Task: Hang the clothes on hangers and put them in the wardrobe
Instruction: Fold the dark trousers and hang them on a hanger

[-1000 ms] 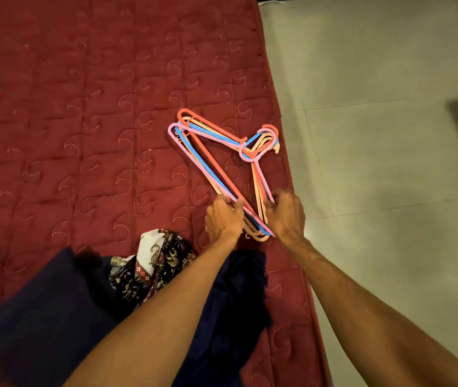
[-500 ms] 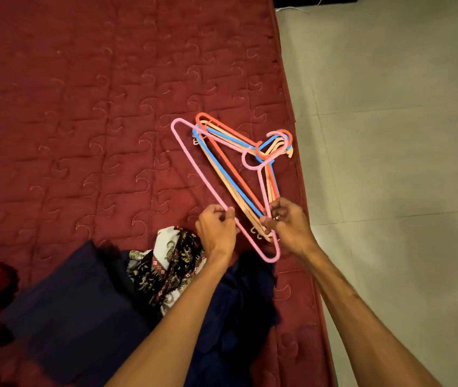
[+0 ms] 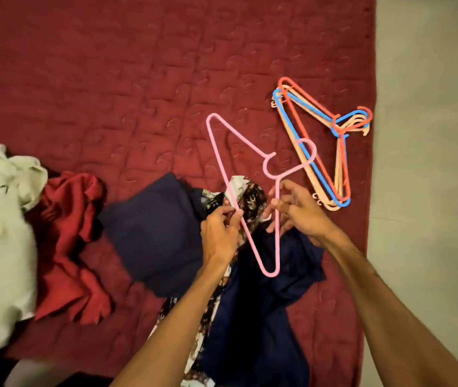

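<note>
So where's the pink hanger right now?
Head view, lower middle: the pink hanger is held between the left hand and right hand above the navy clothes, just left of the hanger pile on the bed.

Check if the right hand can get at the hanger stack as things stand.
Probably yes. The hanger stack lies uncovered on the bedspread just beyond the right hand, nothing between them. That hand pinches the pink hanger though, so it would need to let go; the left hand also holds it.

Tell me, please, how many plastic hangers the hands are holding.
1: the pink plastic hanger, pinched by the left hand and right hand; the other plastic hangers lie piled on the red quilt.
</note>
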